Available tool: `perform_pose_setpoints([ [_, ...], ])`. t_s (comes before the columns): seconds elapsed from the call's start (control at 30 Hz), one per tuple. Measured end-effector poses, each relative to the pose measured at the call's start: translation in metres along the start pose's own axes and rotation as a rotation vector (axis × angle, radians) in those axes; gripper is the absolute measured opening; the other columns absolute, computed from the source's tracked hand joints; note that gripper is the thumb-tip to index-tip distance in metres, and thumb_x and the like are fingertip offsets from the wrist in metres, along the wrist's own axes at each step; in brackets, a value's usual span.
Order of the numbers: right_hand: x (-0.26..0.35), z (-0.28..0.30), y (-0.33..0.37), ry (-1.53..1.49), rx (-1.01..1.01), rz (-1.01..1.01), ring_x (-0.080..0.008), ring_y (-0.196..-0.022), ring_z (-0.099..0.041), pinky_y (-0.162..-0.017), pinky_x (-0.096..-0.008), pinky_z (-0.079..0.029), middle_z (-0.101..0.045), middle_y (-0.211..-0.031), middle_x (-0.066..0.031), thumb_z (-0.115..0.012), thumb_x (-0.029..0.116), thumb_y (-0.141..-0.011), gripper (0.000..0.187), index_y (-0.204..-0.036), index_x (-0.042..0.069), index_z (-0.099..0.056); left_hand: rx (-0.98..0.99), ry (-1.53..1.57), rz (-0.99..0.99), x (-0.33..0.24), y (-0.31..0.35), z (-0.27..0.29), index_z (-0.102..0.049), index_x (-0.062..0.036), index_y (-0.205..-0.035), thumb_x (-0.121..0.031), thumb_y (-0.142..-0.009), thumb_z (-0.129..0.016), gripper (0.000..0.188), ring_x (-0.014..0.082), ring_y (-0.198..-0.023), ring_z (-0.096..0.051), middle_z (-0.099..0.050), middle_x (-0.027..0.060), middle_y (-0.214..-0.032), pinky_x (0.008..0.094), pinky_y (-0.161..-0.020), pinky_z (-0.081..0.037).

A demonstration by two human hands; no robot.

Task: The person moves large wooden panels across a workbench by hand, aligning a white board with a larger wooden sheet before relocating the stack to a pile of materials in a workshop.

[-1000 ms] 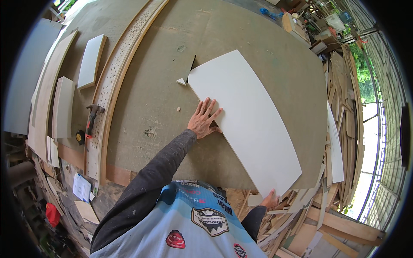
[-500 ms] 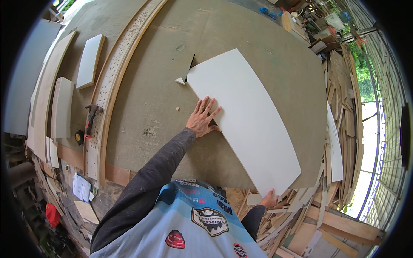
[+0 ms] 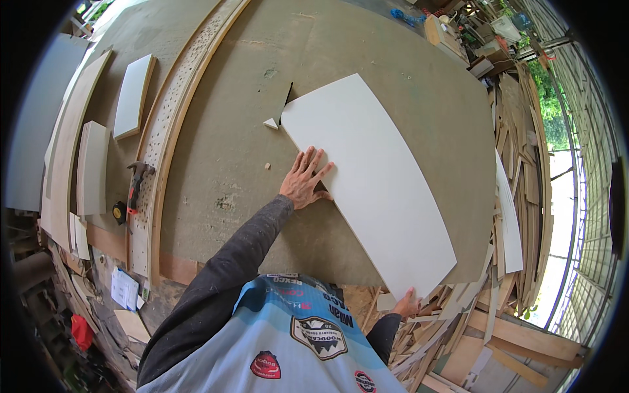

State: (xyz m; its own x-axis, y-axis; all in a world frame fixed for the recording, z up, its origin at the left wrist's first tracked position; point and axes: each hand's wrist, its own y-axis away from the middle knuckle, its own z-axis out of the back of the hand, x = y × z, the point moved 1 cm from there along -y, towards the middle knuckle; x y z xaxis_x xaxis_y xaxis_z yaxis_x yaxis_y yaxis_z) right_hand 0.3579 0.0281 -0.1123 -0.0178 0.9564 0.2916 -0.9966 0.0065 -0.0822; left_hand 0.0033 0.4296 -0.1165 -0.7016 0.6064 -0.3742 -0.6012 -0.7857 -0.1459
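A large white panel (image 3: 373, 170) lies flat on the worktable, its right edge long and curved. My left hand (image 3: 303, 180) rests against its straight left edge, with fingers spread on the white surface and the thumb apart. At the panel's near end, my right hand (image 3: 407, 304) grips the edge; part of its fingers is hidden. A small white triangular offcut (image 3: 270, 123) lies by the far left corner, beside a thin dark slot (image 3: 287, 98) in the tabletop.
The broad worktable (image 3: 223, 150) carries a long perforated strip (image 3: 171, 111), a hammer (image 3: 137, 187), a tape measure (image 3: 119, 212) and white-faced blocks (image 3: 135, 97) on the left. Scrap wood (image 3: 517, 150) is piled past the right edge, and more offcuts (image 3: 452, 321) lie below.
The whole view has shifted very slightly. Both hands keep their places on the white panel, and the panel has not visibly moved on the table.
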Motion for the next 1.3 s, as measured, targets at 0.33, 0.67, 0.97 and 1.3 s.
perform_pose_setpoints([
  [0.33, 0.021, 0.02, 0.02, 0.083, 0.016, -0.069, -0.0433, -0.125, -0.041, -0.095, -0.0642, -0.034, -0.042, -0.141, -0.0228, -0.067, 0.052, -0.082, 0.074, -0.137, 0.006, -0.049, 0.022, -0.008, -0.006, 0.002, 0.0, -0.001, -0.022, -0.0271, -0.151, -0.077, -0.076, -0.045, 0.093, 0.0367, -0.146, -0.003, -0.01, 0.0142, -0.158, 0.0505, -0.119, -0.008],
  [0.67, 0.01, 0.013, 0.018, 0.048, -0.004, -0.055, -0.0402, -0.122, -0.041, -0.096, -0.0531, -0.039, -0.04, -0.136, -0.0232, -0.068, 0.052, -0.082, 0.074, -0.135, 0.002, -0.051, 0.0, -0.003, -0.014, 0.004, 0.0, -0.003, -0.021, -0.0285, -0.151, -0.076, -0.074, -0.05, 0.095, 0.0362, -0.146, -0.004, -0.009, 0.0132, -0.158, 0.0513, -0.118, -0.01],
  [0.97, 0.009, 0.016, 0.02, 0.014, 0.026, -0.044, -0.0422, -0.126, -0.04, -0.098, -0.0535, -0.038, -0.039, -0.139, -0.0279, -0.068, 0.052, -0.082, 0.078, -0.137, 0.001, -0.048, 0.038, -0.02, -0.008, 0.005, -0.001, -0.002, -0.02, -0.029, -0.151, -0.079, -0.074, -0.045, 0.096, 0.0359, -0.146, -0.002, -0.008, 0.0132, -0.158, 0.0499, -0.119, -0.007],
  [1.3, 0.009, 0.019, 0.025, -0.006, 0.054, -0.062, -0.0442, -0.128, -0.038, -0.1, -0.0549, -0.036, -0.041, -0.139, -0.0306, -0.068, 0.052, -0.082, 0.079, -0.138, 0.001, -0.046, 0.029, -0.025, -0.027, 0.007, -0.001, -0.004, -0.019, -0.0282, -0.152, -0.078, -0.075, -0.045, 0.095, 0.0363, -0.146, -0.002, -0.008, 0.0133, -0.158, 0.0502, -0.119, -0.008],
])
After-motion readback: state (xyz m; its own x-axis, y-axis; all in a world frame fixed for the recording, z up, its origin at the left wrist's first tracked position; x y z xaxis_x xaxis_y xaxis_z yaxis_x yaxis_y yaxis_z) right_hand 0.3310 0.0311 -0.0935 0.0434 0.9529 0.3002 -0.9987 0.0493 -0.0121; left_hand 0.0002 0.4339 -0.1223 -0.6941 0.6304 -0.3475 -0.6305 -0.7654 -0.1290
